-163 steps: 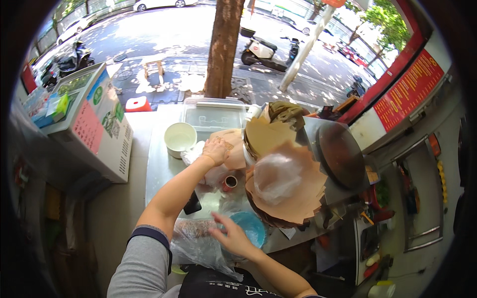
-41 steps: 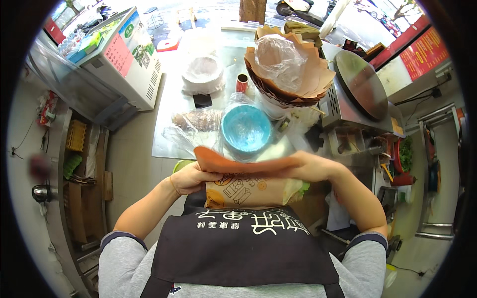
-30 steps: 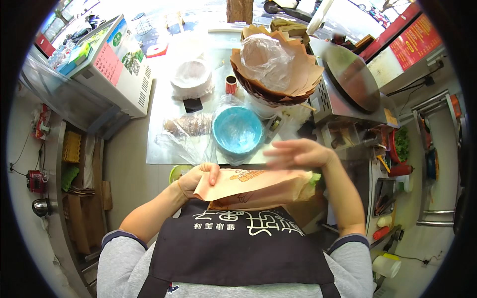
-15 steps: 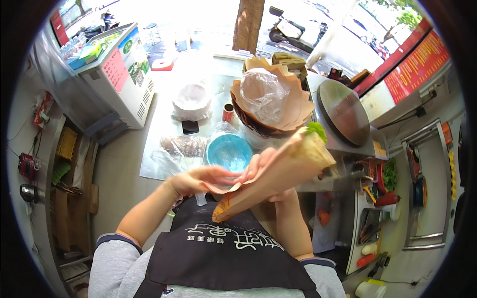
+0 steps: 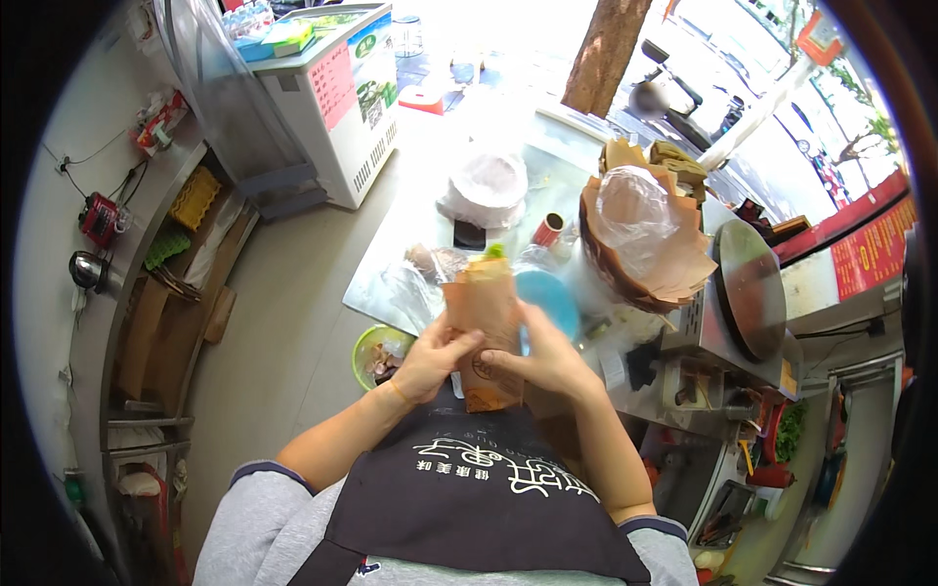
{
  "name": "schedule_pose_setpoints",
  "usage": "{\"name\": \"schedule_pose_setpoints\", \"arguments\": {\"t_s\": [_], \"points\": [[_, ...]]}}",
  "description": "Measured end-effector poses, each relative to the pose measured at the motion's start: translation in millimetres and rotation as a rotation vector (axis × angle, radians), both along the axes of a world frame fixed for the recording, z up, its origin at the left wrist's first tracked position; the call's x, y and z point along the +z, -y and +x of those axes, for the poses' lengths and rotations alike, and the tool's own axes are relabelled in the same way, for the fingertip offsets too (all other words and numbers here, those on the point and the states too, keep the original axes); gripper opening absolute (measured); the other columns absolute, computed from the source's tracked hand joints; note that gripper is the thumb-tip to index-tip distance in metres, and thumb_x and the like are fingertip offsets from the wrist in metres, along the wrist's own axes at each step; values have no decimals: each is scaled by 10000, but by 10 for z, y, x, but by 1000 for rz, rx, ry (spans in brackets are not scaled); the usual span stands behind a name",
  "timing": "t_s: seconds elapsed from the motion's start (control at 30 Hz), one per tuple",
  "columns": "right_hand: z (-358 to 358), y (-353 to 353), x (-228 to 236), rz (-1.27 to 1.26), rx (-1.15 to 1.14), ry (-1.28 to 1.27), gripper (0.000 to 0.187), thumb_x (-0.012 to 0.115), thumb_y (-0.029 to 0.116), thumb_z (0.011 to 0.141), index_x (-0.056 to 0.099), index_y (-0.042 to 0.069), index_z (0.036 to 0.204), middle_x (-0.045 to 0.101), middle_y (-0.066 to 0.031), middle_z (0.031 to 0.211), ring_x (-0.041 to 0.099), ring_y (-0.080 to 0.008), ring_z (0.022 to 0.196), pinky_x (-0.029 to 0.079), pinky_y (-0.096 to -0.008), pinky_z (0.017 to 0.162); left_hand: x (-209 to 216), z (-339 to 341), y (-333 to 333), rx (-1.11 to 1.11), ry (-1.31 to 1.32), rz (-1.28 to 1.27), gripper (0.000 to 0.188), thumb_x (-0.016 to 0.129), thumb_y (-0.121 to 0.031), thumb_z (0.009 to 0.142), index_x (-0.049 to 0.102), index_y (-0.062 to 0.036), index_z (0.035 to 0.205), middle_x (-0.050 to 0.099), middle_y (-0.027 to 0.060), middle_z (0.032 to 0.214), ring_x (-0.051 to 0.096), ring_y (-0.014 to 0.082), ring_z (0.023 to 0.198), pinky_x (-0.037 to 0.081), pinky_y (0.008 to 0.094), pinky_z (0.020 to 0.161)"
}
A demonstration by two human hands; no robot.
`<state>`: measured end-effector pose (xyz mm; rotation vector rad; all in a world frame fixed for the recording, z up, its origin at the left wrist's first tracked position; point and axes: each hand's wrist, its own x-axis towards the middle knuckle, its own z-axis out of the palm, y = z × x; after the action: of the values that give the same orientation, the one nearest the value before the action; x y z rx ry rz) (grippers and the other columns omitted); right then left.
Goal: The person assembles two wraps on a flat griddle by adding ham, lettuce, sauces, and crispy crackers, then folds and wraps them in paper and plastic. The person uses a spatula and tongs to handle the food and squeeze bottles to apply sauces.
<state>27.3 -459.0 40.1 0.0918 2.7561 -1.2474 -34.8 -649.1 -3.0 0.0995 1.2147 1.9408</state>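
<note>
In front of my apron I hold a filled pancake wrap (image 5: 489, 308) upright, sleeved in brown paper. A bit of pancake and green lettuce show at its top. My left hand (image 5: 430, 363) is closed round the sleeve's left side, and my right hand (image 5: 549, 359) clasps the right side. Both thumbs press on the paper facing me. Partly hidden behind the wrap and my right hand is a blue bowl (image 5: 549, 301). Clear plastic bags (image 5: 415, 293) lie on the counter just beyond my left hand.
A metal counter (image 5: 391, 254) carries a bag-lined white bowl (image 5: 489, 181), a red can (image 5: 548, 230) and a large stack of brown paper sleeves (image 5: 689, 259). The round griddle (image 5: 750, 288) stands right. Below the counter's front edge is a green waste bin (image 5: 366, 342). A chest freezer (image 5: 327, 98) stands far left.
The wrap has turned from slanting rightward to upright, facing me. My left hand has moved from the loose paper edge to the sleeve's side. The view has swung leftward.
</note>
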Motion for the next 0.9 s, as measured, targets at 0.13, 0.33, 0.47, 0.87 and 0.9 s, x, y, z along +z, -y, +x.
{"name": "schedule_pose_setpoints", "arguments": {"t_s": [0.13, 0.33, 0.47, 0.87, 0.9], "points": [[-165, 178, -285, 59, -129, -57, 838, 715, 440, 791, 356, -42, 1375, 453, -228, 1307, 476, -355, 1214, 401, -410, 1011, -236, -139, 486, 347, 108, -106, 443, 518, -171, 979, 354, -118, 1387, 596, 61, 1149, 607, 165, 1035, 546, 320, 816], [-248, 636, -889, 231, -131, -102, 824, 757, 290, 746, 341, 0, 1396, 346, -229, 1380, 367, -395, 1280, 378, -444, 1024, -862, -387, 894, 213, 118, 71, 365, 441, -168, 1009, 399, -129, 1369, 614, 38, 1161, 635, 148, 999, 557, 311, 789], [-151, 765, -860, 360, -129, -54, 942, 771, 189, 704, 222, 3, 1446, 272, -257, 1426, 324, -435, 1294, 376, -466, 1027, -956, -311, 1025, 243, 261, 105, 405, 450, -158, 1004, 377, -100, 1398, 597, 53, 1210, 629, 157, 1017, 546, 314, 834], [128, 542, -1064, 0, -417, -74, 289, 575, 92, 864, 557, 18, 1143, 608, -192, 1000, 610, -343, 873, 479, -404, 771, -1136, -715, 632, -312, 322, -88, 367, 503, -100, 967, 457, -6, 1319, 613, 100, 1179, 648, 164, 991, 546, 292, 839], [131, 567, -1022, -27, -450, -105, 243, 558, 90, 881, 575, 23, 1114, 612, -187, 985, 613, -337, 854, 478, -398, 755, -1184, -781, 551, -287, 336, -95, 356, 500, -99, 969, 461, -8, 1311, 614, 99, 1172, 647, 169, 993, 547, 299, 840]]}}
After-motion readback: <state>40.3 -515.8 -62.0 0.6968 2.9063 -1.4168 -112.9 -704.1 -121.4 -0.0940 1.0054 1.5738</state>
